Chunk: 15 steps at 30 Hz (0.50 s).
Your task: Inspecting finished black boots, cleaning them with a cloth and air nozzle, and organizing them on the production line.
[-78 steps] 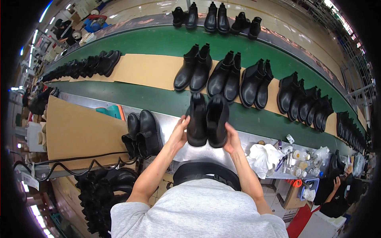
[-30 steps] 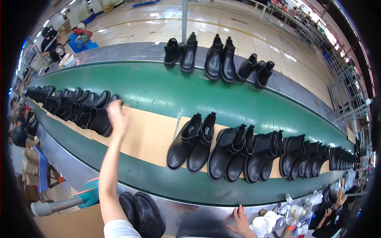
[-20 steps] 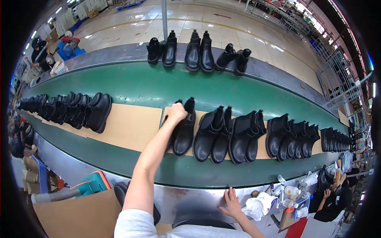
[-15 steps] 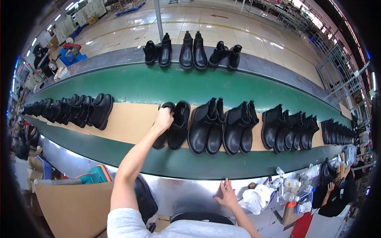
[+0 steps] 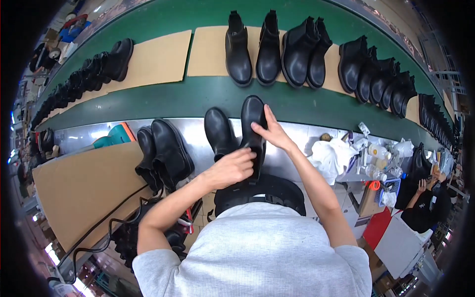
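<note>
A black ankle boot stands before me at the metal ledge, toe pointing away. My right hand grips its front, thumb over the upper and fingers along the right side. My left hand is curled at the same boot's shaft, fingertips against it; the hand partly covers the opening. Just left of it stands its matching black boot, toe also away from me, its shaft partly behind my left hand. Another pair of black boots rests further left on the ledge, beside a cardboard sheet.
Rows of black boots stand on cardboard along the green belt. A teal and orange tool lies at left. White cloth and plastic bottles crowd the ledge at right, where another person works.
The pair my left hand was reaching into on the belt is now at the metal ledge. My right hand has left the ledge and holds one boot. The view has tilted down.
</note>
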Each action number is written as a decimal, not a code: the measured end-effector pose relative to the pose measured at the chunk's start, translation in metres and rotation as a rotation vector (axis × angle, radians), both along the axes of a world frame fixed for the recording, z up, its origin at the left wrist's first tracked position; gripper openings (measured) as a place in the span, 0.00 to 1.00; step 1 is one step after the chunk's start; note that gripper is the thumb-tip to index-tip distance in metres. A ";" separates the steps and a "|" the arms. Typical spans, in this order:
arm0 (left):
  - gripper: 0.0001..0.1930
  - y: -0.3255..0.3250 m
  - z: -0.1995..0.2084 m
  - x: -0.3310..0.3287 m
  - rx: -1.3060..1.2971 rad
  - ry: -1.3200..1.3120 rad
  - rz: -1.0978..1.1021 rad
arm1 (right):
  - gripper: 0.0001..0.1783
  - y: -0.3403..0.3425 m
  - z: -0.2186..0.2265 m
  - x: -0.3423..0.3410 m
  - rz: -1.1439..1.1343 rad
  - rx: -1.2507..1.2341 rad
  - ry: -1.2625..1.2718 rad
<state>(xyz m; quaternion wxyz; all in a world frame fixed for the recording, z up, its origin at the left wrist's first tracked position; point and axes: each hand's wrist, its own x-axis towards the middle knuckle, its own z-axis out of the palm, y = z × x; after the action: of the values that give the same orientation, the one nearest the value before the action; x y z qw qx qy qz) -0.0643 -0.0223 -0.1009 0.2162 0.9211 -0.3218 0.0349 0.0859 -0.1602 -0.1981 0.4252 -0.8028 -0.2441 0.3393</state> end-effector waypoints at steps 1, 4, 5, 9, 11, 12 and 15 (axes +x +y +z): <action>0.09 0.002 0.002 -0.006 -0.253 0.033 0.186 | 0.44 -0.008 -0.011 -0.015 -0.056 0.013 0.003; 0.13 0.014 -0.005 -0.040 -0.666 0.084 1.176 | 0.45 -0.032 -0.021 -0.044 -0.200 0.074 0.136; 0.16 0.024 -0.043 -0.062 -0.882 0.125 1.544 | 0.45 -0.033 -0.020 -0.056 -0.294 0.046 0.260; 0.45 0.026 -0.113 -0.071 -1.533 1.075 1.687 | 0.45 -0.020 -0.015 -0.055 -0.322 0.047 0.566; 0.48 0.018 -0.098 -0.065 -1.518 0.977 1.506 | 0.43 -0.019 0.003 -0.048 -0.422 -0.069 0.692; 0.47 0.019 -0.093 -0.064 -1.553 0.884 1.453 | 0.40 -0.022 0.012 -0.042 -0.373 -0.012 0.808; 0.45 0.017 -0.035 -0.041 -1.609 0.789 1.213 | 0.27 -0.046 0.003 -0.024 -0.393 0.284 1.212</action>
<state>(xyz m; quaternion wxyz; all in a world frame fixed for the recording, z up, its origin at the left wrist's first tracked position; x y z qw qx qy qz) -0.1055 -0.0056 -0.1357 0.7925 0.4614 0.3971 0.0381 0.0619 -0.2057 -0.1954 0.6435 -0.4350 0.1478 0.6122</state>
